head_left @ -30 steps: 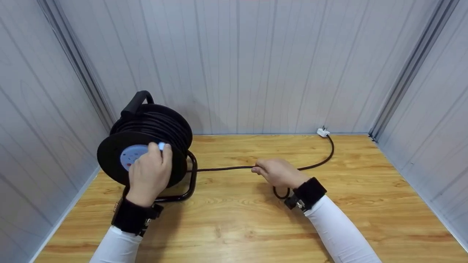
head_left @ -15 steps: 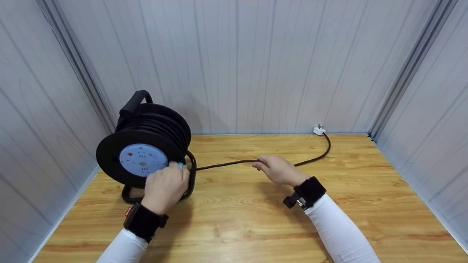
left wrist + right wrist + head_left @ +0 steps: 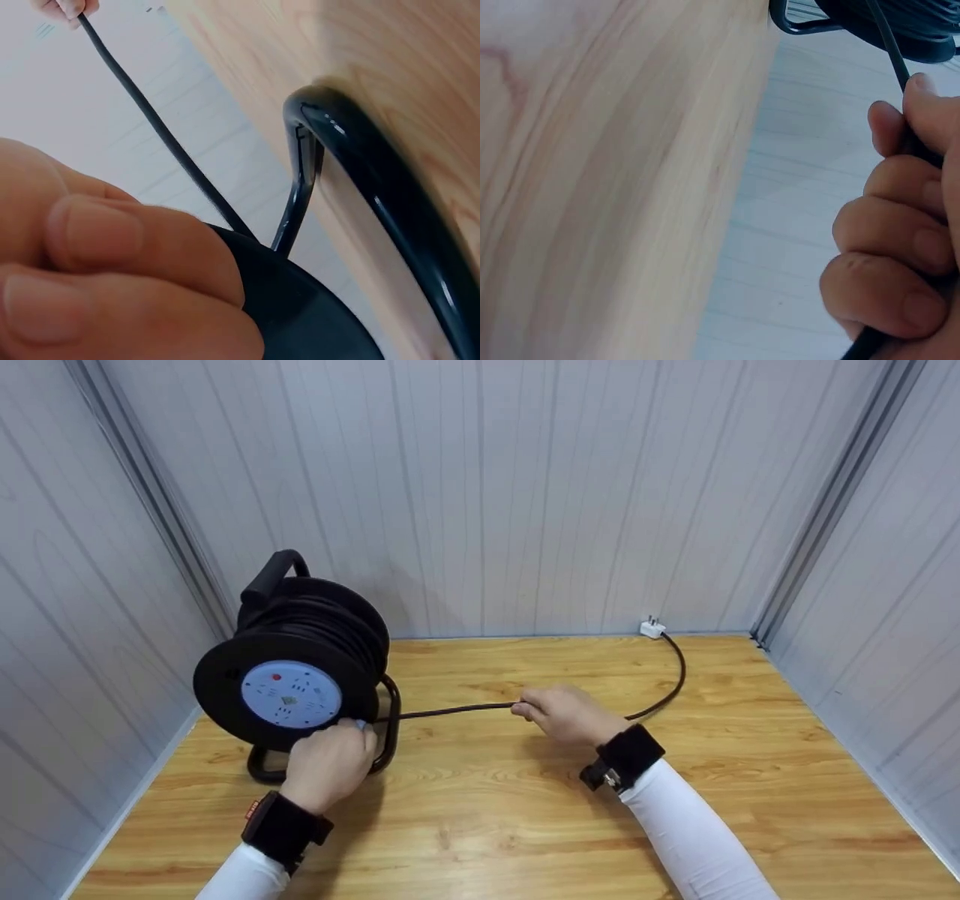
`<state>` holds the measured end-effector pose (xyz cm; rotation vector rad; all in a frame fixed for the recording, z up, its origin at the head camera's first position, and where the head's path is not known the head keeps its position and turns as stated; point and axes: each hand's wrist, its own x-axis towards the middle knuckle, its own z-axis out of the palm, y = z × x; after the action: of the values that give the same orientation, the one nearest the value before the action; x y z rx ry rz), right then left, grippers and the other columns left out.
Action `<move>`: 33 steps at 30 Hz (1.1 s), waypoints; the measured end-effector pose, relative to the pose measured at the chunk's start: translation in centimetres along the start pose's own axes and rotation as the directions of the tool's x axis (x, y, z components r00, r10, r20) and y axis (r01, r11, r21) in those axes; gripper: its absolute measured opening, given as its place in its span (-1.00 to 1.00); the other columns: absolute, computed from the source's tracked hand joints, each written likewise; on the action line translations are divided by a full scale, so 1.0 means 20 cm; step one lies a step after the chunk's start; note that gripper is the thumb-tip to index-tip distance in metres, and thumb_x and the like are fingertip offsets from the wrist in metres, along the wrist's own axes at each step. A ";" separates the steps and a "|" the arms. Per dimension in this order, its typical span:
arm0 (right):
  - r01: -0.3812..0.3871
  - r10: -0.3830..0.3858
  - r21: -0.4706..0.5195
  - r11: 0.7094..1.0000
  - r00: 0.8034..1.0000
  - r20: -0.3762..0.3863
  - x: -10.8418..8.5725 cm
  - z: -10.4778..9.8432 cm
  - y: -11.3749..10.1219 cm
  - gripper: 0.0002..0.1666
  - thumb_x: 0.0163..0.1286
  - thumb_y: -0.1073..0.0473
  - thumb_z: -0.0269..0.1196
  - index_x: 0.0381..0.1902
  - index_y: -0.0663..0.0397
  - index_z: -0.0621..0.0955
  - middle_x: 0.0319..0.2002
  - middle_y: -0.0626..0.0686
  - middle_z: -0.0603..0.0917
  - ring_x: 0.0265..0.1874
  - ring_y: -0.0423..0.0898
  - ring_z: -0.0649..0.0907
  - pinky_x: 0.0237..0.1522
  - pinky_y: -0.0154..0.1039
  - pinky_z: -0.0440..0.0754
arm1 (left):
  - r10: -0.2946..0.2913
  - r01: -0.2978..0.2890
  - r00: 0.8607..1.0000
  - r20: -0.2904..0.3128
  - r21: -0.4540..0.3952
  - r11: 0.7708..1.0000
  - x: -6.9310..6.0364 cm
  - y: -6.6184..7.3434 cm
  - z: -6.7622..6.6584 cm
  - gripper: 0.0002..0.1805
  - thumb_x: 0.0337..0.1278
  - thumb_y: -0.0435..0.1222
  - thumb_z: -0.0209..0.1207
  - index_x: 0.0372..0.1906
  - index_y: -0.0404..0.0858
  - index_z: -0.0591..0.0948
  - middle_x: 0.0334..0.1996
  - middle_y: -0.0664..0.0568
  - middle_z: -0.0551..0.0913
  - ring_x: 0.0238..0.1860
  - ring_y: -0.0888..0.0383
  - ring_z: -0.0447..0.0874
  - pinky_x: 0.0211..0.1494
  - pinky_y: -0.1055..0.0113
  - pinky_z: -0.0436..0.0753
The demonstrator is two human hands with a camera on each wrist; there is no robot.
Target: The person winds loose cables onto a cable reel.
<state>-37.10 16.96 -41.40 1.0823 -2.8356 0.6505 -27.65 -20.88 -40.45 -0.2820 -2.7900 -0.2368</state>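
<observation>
A black cable reel (image 3: 214, 697) with a pale blue socket panel (image 3: 289, 694) stands at the left in the head view. My left hand (image 3: 330, 765) grips a small light-coloured knob (image 3: 361, 725) low on the right side of the reel's face; the fingers cover most of it. From the reel's lower right, a black cable (image 3: 457, 710) runs fairly straight to my right hand (image 3: 570, 716). In the right wrist view, the curled fingers (image 3: 892, 232) of that hand wrap the cable, with thumb and forefinger pinching it. Beyond the hand, the cable curves to a white plug (image 3: 652, 628).
The reel rests on a black tubular stand (image 3: 394, 735) and has a carrying handle (image 3: 270, 577) on top. Beneath everything is a wood-grain table (image 3: 480, 817). A pale panelled wall (image 3: 480, 495) rises behind, with walls on both sides.
My left hand has moved down from the upper right of the reel's face, and the panel has turned clockwise. The right hand stays in nearly the same place; a cable loop below it has gone.
</observation>
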 end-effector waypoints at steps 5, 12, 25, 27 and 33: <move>-0.003 0.000 0.062 0.998 0.999 0.044 0.00 0.01 -0.01 -0.63 0.82 -0.11 0.11 -0.22 -0.09 0.58 -0.45 -0.21 0.47 -0.49 -0.24 0.48 -0.32 -0.15 0.56 | -0.016 0.016 0.999 -0.028 0.023 1.000 -0.03 -0.01 0.02 -0.51 0.71 -0.22 0.02 -0.56 -0.22 0.47 -0.62 -0.03 0.44 -0.64 -0.14 0.61 -0.65 -0.13 0.59; -0.003 -0.005 0.089 0.996 0.995 0.098 -0.02 0.00 -0.01 -0.62 0.83 -0.10 0.11 -0.24 -0.08 0.56 -0.47 -0.20 0.40 -0.47 -0.22 0.48 -0.32 -0.13 0.53 | -0.056 0.057 0.997 0.059 -0.022 0.998 -0.01 0.00 0.04 -0.56 0.70 -0.23 -0.02 -0.44 -0.29 0.61 -0.53 -0.07 0.54 -0.56 -0.16 0.66 -0.57 -0.17 0.64; -0.046 0.040 0.098 0.994 0.997 0.063 -0.04 0.04 0.02 -0.63 0.83 -0.11 0.10 -0.18 -0.07 0.63 -0.39 -0.15 0.58 -0.40 -0.19 0.56 -0.21 -0.07 0.59 | -0.104 0.123 0.976 0.191 -0.093 0.988 0.00 -0.04 0.02 -0.49 0.74 -0.16 -0.11 -0.49 -0.17 0.58 -0.52 -0.04 0.59 -0.45 -0.15 0.72 -0.46 -0.20 0.67; -0.062 0.058 0.069 0.996 0.997 0.050 -0.04 0.03 0.03 -0.63 0.83 -0.12 0.10 -0.19 -0.08 0.62 -0.42 -0.15 0.55 -0.43 -0.19 0.54 -0.24 -0.07 0.58 | -0.120 0.141 0.970 0.211 -0.087 0.986 -0.01 -0.06 0.02 -0.48 0.74 -0.15 -0.12 -0.48 -0.17 0.59 -0.52 -0.05 0.59 -0.42 -0.17 0.74 -0.44 -0.22 0.68; -0.073 0.074 -0.041 0.996 0.997 0.029 -0.03 0.02 0.06 -0.62 0.85 -0.15 0.05 -0.17 -0.11 0.55 -0.43 -0.17 0.51 -0.46 -0.16 0.51 -0.26 -0.07 0.55 | -0.146 0.172 0.940 0.308 -0.060 0.983 -0.03 -0.15 0.00 -0.55 0.71 -0.20 -0.13 -0.38 -0.19 0.65 -0.51 -0.03 0.56 -0.41 -0.07 0.67 -0.40 -0.19 0.66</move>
<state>-37.36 18.02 -42.34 0.9943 -2.9134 0.5845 -27.74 -23.91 -41.06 -0.1194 -3.1164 -0.3833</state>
